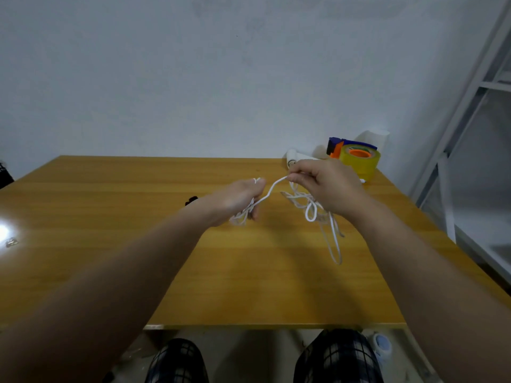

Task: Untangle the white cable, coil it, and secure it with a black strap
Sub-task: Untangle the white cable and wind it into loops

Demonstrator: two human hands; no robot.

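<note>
While left hand (240,198) grips cable (269,191), right hand (329,186) pinches.

Wooden table (110,217) — tape dispenser (359,163), black strap (191,200)

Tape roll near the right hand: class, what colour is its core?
Orange: the core, in the head view.

A thin white cable (269,190) is held above the table (110,189); one short span is stretched between the left hand (240,199) and the right hand (326,183); a small bunch is gripped in the left hand, with a bit protruding at the top; a loose tangle of loops is hung below the right hand, one long loop reaching lowest; a small black strap (191,200) is seen on the table just beyond the left wrist, partly hidden.
</note>
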